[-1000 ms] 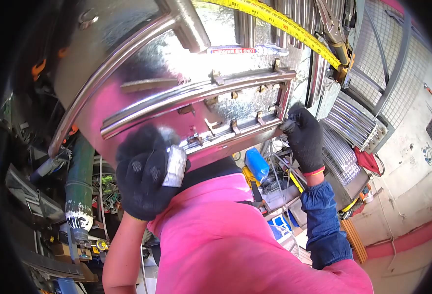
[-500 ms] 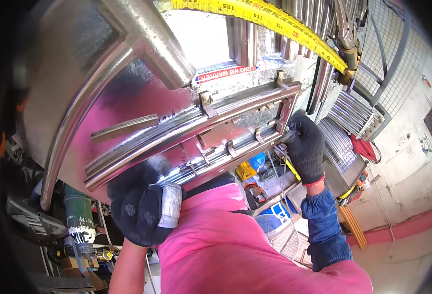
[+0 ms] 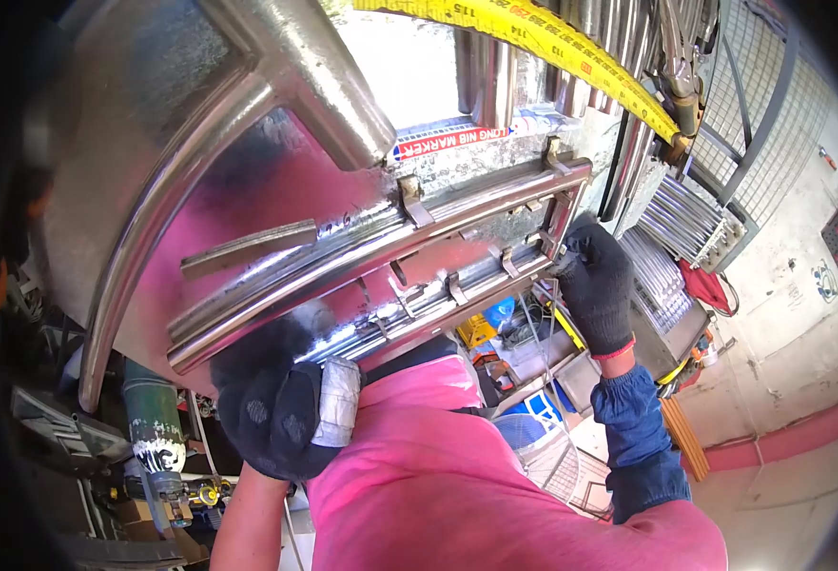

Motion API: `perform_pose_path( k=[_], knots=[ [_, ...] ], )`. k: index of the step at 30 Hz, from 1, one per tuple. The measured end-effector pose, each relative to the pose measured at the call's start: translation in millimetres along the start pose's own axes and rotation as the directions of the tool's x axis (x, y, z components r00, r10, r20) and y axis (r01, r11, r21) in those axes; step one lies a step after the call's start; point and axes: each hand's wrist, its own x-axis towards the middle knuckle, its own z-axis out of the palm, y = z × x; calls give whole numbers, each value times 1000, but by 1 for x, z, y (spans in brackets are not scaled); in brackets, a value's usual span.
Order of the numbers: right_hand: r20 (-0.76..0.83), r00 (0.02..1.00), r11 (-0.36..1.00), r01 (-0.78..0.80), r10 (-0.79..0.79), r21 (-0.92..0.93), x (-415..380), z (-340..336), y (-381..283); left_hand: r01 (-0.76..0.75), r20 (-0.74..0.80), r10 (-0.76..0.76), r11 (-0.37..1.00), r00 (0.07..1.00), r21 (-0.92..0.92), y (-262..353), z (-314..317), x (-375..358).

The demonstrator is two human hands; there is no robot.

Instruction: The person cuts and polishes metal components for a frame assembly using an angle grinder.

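A long frame of shiny metal tubes (image 3: 343,265) lies slantwise on a reflective metal surface, with small bent metal tabs (image 3: 413,202) along its rails. My left hand (image 3: 272,414), in a black glove with silver tape round one finger, is closed at the lower left of the frame; its fingertips are hidden. At the frame's right end my right hand (image 3: 598,285), also black-gloved, is closed on the corner. A flat metal strip (image 3: 248,249) rests above the left part of the frame.
A yellow tape measure (image 3: 571,59) arches across the top. Beyond the frame lie a marker packet (image 3: 452,141) and a thick tube joined to a curved one (image 3: 319,90). Locking pliers (image 3: 678,76) stand upper right. Stacked tubes (image 3: 676,224) and a green cylinder (image 3: 150,409) are lower down.
The metal frame, the strip and the marker packet appear slightly further right in the view. Both hands have shifted a little to the right and keep their closed shape.
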Motion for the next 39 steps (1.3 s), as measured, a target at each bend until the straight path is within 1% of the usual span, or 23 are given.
perform_pose_path(
  k=[3, 5, 7, 9, 10, 12, 15, 16, 17, 18, 19, 21, 23, 25, 27, 29, 30, 32, 33, 35, 36, 38, 39],
  knots=[
    [-37, 999, 999, 21, -19, 44, -1, 4, 3, -30, -9, 30, 999, 1000, 18, 4, -4, 2],
    [-85, 996, 998, 45, -41, 35, -1, 6, 1, -50, -91, 57, 996, 994, 74, 6, 2, -2],
    [-54, 997, 998, 59, -58, 24, -1, 5, -1, -47, -80, 53, 996, 995, 81, 9, 1, -3],
    [-92, 993, 997, 74, -71, 36, -2, 8, 0, -72, -120, 87, 990, 989, 124, 7, 4, -3],
    [-117, 990, 996, 79, -75, 33, -3, 10, 0, -146, -166, 170, 978, 971, 147, 10, 5, 4],
    [-170, 982, 996, 92, -86, 24, -4, 16, 6, -198, -177, 232, 962, 956, 190, 9, 8, 3],
    [-254, 964, 987, 109, -75, 122, -7, 26, 15, -281, -191, 334, 924, 923, 258, 10, 5, 6],
    [-222, 975, 981, 75, -34, 179, -14, 22, 4, -252, -167, 300, 932, 939, 259, 11, 5, 6],
    [-246, 969, 975, 82, -29, 206, -24, 25, -1, -221, -145, 264, 941, 954, 256, 11, 3, 5],
    [-359, 908, 970, 243, -215, 32, -32, 28, -6, -226, -127, 265, 939, 956, 258, 16, -2, 8],
    [-427, 812, 917, 365, -399, -162, -39, 32, -16, -244, -120, 285, 930, 951, 276, 17, -4, 6],
    [-394, 708, 797, 591, -587, -126, -63, 39, -47, -184, -89, 235, 904, 968, 386, 13, -3, -6],
    [-443, 527, 643, 748, -726, -165, -58, 77, -56, -193, -85, 250, 888, 965, 416, 13, -2, -9],
    [-355, 475, 555, 815, -805, -169, -44, 94, -73, -198, -99, 269, 871, 958, 449, 17, -4, -3],
    [-409, 453, 555, 813, -792, -175, -34, 102, -81, -116, -142, 215, 856, 966, 503, 25, -10, -1],
    [-483, 348, 477, 861, -804, -173, -26, 105, -86, -122, -115, 214, 839, 970, 530, 23, -14, -3],
    [-500, 353, 490, 855, -790, -170, -25, 107, -88, -116, -98, 200, 833, 975, 541, 23, -16, -4],
    [-404, 303, 416, 879, -863, -231, -18, 107, -88, -128, -57, 194, 811, 979, 571, 23, -19, -3],
    [-423, 302, 426, 873, -854, -238, -15, 107, -87, -119, -31, 171, 795, 985, 595, 23, -20, -1],
    [-396, 281, 390, 892, -874, -228, -8, 106, -86, -181, 5, 225, 767, 974, 616, 21, -24, 0],
    [-412, 287, 403, 886, -865, -230, -8, 107, -83, -185, 4, 230, 771, 973, 609, 24, -23, 1],
    [-509, 278, 416, 892, -814, -178, -10, 110, -77, -193, 1, 238, 786, 971, 587, 27, -22, 4],
    [-523, 279, 422, 889, -806, -176, -10, 111, -74, -204, 10, 246, 778, 969, 595, 26, -22, 4]
  ],
)
